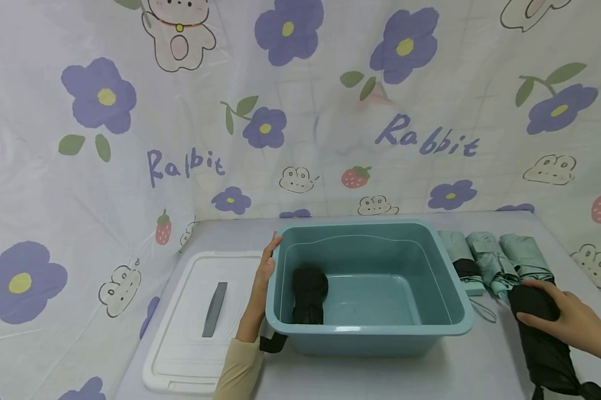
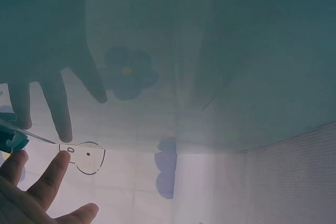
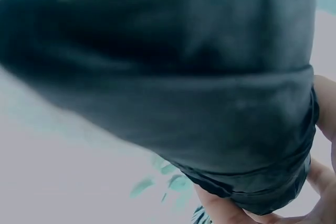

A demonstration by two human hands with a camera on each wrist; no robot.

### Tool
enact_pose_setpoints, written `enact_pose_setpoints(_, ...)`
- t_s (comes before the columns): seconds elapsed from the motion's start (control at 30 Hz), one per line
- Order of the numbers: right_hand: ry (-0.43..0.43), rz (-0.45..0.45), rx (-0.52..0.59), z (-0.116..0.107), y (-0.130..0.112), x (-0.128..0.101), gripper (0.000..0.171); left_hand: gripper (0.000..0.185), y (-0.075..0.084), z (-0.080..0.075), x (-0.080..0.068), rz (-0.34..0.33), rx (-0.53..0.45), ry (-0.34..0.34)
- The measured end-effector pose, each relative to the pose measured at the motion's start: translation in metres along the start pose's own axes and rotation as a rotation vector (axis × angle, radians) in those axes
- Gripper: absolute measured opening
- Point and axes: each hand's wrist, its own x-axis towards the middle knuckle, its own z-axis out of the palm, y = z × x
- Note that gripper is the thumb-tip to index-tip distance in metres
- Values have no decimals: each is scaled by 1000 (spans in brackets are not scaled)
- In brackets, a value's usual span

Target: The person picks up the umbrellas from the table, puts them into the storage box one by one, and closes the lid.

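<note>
At the lower left of the head view the white lid [image 1: 190,328] with its grey handle lies flat on the table [image 1: 380,372], just beside my left hand [image 1: 265,272], whose straight fingers press against the left rim of the teal bin [image 1: 370,328]; in the left wrist view those fingers [image 2: 50,177] are spread and grip nothing. I judge that this hand should hold the bin steady so it does not slide. Inside the bin, at its left end, one black folded umbrella [image 1: 309,294] already leans against the wall. Right of the bin, three pale green folded umbrellas [image 1: 490,258] lie side by side, touching. At the lower right my right hand [image 1: 560,316] curls over the black umbrella [image 1: 540,333], grasping its upper end; the right wrist view shows its dark fabric [image 3: 173,87] filling the frame. I should lift it clear of the green ones and over the bin's near right rim, which stands between.
</note>
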Motion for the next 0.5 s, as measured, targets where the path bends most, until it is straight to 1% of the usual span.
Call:
enact_pose_setpoints(0.23,15,-36,27,-3,-12,3,74,49,2,0,1,1,5,-4)
enact_pose_setpoints(0.33,9,-28,36,-5,-16,6,74,49,3,0,1,2,20,-4)
enact_pose_setpoints(0.43,10,-24,31,-7,-19,9,75,49,-1,-1,2,12,34,-1)
enact_pose_setpoints(0.5,15,-37,31,-9,-22,10,75,52,-11,-4,3,35,29,-8)
